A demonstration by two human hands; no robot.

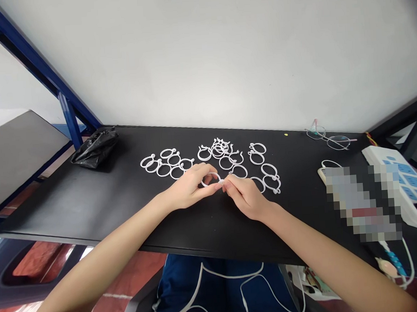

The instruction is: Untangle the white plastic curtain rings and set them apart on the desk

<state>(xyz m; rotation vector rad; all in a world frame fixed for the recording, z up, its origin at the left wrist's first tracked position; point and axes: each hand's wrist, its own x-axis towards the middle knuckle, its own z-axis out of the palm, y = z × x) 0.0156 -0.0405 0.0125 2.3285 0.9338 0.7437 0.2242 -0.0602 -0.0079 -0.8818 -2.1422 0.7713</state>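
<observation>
At frame centre, left hand [191,186] loosely curls round white ring [215,174], right hand [248,196] pinches its end; light pressure advisable.

Both forearms [125,240] are stretched forward and inward. The left hand [192,186] is held in a loose curve, with thumb [208,190] straightened; the right hand [248,196] is pinched closed just beside it.

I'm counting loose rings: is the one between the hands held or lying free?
Held: the left hand curls around the white ring; the right hand pinches its edge.
</observation>
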